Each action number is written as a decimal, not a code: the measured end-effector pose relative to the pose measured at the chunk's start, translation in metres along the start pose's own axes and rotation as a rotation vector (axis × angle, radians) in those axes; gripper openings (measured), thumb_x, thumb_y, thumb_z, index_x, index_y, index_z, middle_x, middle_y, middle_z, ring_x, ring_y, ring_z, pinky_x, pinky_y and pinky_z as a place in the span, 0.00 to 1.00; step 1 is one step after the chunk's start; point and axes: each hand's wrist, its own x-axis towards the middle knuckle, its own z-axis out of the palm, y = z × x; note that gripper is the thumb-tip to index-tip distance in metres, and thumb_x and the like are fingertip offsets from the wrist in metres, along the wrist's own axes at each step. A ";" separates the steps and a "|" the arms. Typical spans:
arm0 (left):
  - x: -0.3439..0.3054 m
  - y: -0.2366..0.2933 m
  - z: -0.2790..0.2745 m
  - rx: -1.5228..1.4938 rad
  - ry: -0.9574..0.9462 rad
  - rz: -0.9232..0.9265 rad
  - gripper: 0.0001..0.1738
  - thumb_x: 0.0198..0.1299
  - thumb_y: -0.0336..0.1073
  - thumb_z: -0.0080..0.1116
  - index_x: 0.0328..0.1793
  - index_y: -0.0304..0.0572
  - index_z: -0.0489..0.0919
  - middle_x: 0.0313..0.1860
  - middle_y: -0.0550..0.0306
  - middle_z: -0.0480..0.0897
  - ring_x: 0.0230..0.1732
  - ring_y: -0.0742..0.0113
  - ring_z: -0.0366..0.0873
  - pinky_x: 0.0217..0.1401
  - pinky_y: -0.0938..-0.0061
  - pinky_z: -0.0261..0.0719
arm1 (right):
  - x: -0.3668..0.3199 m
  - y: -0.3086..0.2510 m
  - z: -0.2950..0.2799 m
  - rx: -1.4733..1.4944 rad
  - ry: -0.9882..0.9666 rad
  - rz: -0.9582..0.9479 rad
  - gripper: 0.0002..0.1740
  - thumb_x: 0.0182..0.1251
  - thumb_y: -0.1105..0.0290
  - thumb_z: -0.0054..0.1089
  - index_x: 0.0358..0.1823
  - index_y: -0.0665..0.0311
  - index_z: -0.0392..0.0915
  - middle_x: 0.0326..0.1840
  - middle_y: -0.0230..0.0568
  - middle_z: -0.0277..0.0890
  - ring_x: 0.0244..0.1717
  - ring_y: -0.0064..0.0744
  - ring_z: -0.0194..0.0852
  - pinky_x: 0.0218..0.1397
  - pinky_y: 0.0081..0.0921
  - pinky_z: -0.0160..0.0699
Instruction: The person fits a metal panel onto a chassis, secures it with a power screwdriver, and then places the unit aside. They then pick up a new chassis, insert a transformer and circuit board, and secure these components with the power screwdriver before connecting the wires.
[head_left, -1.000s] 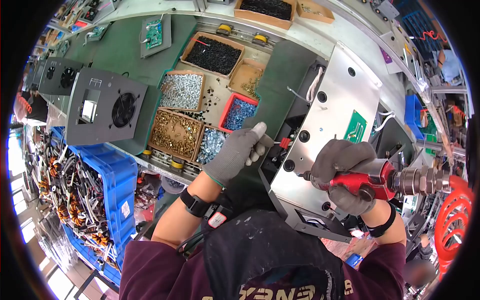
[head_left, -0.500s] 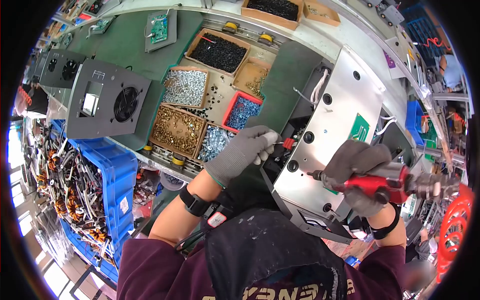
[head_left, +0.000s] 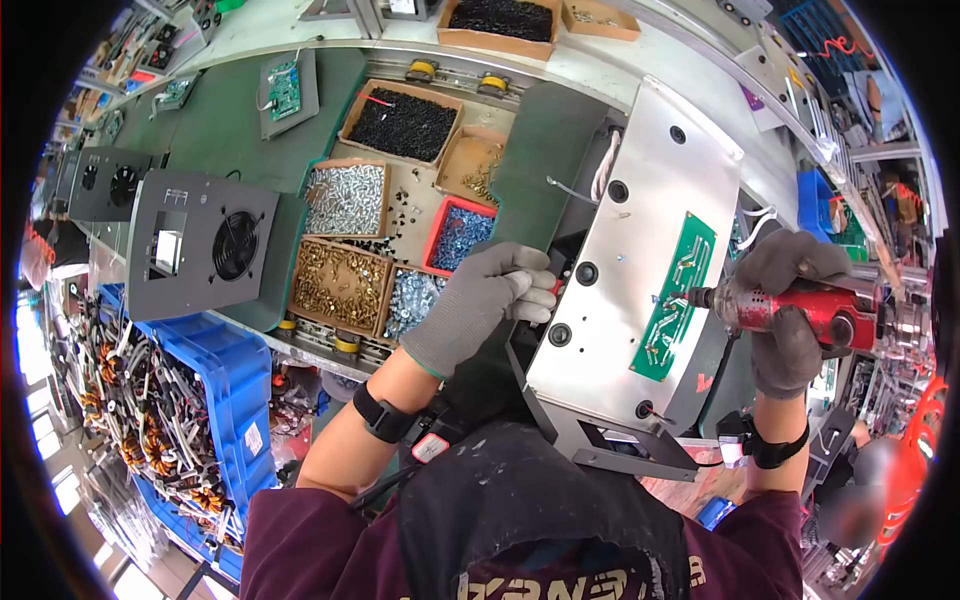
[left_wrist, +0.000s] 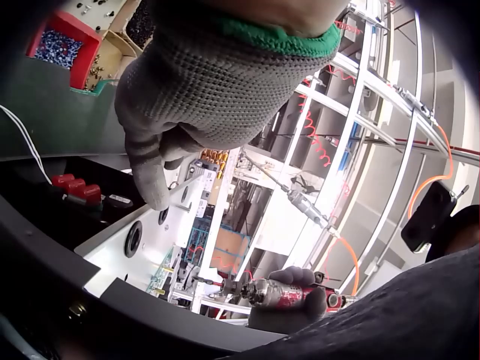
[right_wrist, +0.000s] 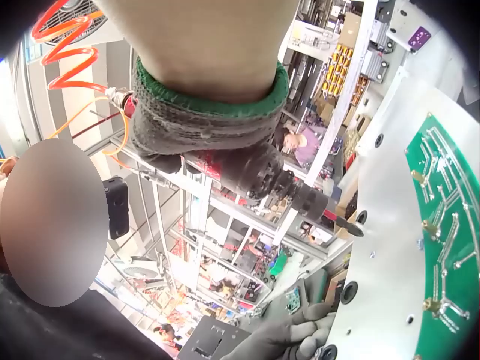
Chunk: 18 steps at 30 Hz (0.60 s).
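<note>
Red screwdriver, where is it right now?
Head view, right side: the red screwdriver sits gripped in the right hand, its tip beside the green circuit board.

Place: a factory assembly line for electrical units.
Bench: open cardboard boxes of black, silver and brass screws [head_left: 405, 122] on a long green work surface [head_left: 225, 120].
Parts: black sheet-metal fan panels [head_left: 200, 245]; a blue plastic crate [head_left: 235, 350] of copper coils [head_left: 150, 440].
Tool: red air-driven screwdriver [head_left: 800, 305], orange coiled hose [right_wrist: 71, 19].
</note>
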 end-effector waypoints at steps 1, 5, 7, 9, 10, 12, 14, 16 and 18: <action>0.001 0.001 0.002 0.005 -0.006 -0.004 0.16 0.67 0.28 0.42 0.57 0.26 0.71 0.48 0.46 0.78 0.46 0.64 0.80 0.51 0.73 0.81 | -0.004 0.003 -0.002 -0.003 0.008 -0.001 0.23 0.55 0.65 0.70 0.47 0.59 0.66 0.32 0.37 0.69 0.30 0.32 0.69 0.33 0.32 0.75; 0.004 0.009 0.013 0.207 0.022 -0.013 0.16 0.67 0.32 0.47 0.56 0.30 0.74 0.42 0.54 0.80 0.39 0.71 0.78 0.42 0.79 0.79 | -0.017 0.018 -0.004 0.045 0.059 0.077 0.23 0.54 0.67 0.69 0.48 0.61 0.67 0.34 0.40 0.71 0.32 0.32 0.70 0.37 0.33 0.76; 0.005 0.014 0.020 0.277 0.022 -0.006 0.15 0.67 0.33 0.49 0.55 0.32 0.76 0.38 0.58 0.80 0.36 0.74 0.77 0.39 0.81 0.77 | -0.019 0.025 -0.005 -0.002 0.065 0.054 0.23 0.54 0.68 0.68 0.48 0.61 0.67 0.35 0.41 0.72 0.34 0.32 0.71 0.39 0.33 0.76; 0.009 0.018 0.029 0.451 -0.029 0.000 0.16 0.67 0.35 0.51 0.55 0.32 0.76 0.31 0.62 0.77 0.31 0.79 0.73 0.34 0.84 0.73 | -0.020 0.028 -0.006 0.016 0.061 0.055 0.23 0.55 0.68 0.68 0.48 0.61 0.67 0.36 0.42 0.73 0.35 0.33 0.71 0.39 0.33 0.75; 0.013 0.014 0.032 0.454 -0.029 -0.001 0.16 0.67 0.35 0.51 0.55 0.32 0.76 0.31 0.62 0.77 0.31 0.79 0.73 0.34 0.84 0.73 | -0.019 0.028 -0.006 0.032 0.066 0.055 0.23 0.54 0.68 0.68 0.48 0.61 0.67 0.35 0.41 0.72 0.34 0.32 0.71 0.39 0.33 0.75; 0.024 0.003 0.038 0.667 -0.088 0.289 0.17 0.65 0.36 0.55 0.57 0.34 0.77 0.24 0.67 0.72 0.27 0.83 0.69 0.31 0.85 0.71 | -0.017 0.025 -0.002 0.050 0.073 0.052 0.23 0.54 0.68 0.68 0.48 0.61 0.67 0.34 0.41 0.72 0.34 0.32 0.71 0.39 0.33 0.75; 0.024 0.012 0.050 0.686 -0.151 0.170 0.18 0.64 0.35 0.57 0.57 0.35 0.77 0.23 0.67 0.70 0.26 0.84 0.67 0.29 0.84 0.70 | -0.013 0.016 0.005 0.080 0.133 0.039 0.22 0.53 0.65 0.66 0.47 0.59 0.68 0.30 0.34 0.64 0.28 0.28 0.60 0.31 0.25 0.63; 0.024 0.019 0.064 0.693 -0.231 0.027 0.18 0.60 0.34 0.63 0.56 0.37 0.79 0.21 0.69 0.66 0.24 0.83 0.64 0.26 0.82 0.67 | -0.008 0.004 0.007 0.133 0.112 0.024 0.23 0.53 0.65 0.68 0.47 0.59 0.68 0.31 0.36 0.67 0.30 0.31 0.65 0.32 0.28 0.69; 0.027 0.016 0.069 0.691 -0.276 0.068 0.18 0.59 0.35 0.64 0.55 0.37 0.80 0.22 0.68 0.67 0.24 0.83 0.64 0.26 0.81 0.66 | -0.003 -0.002 0.007 0.202 0.066 -0.025 0.24 0.52 0.65 0.70 0.47 0.58 0.68 0.31 0.38 0.70 0.29 0.33 0.69 0.30 0.30 0.74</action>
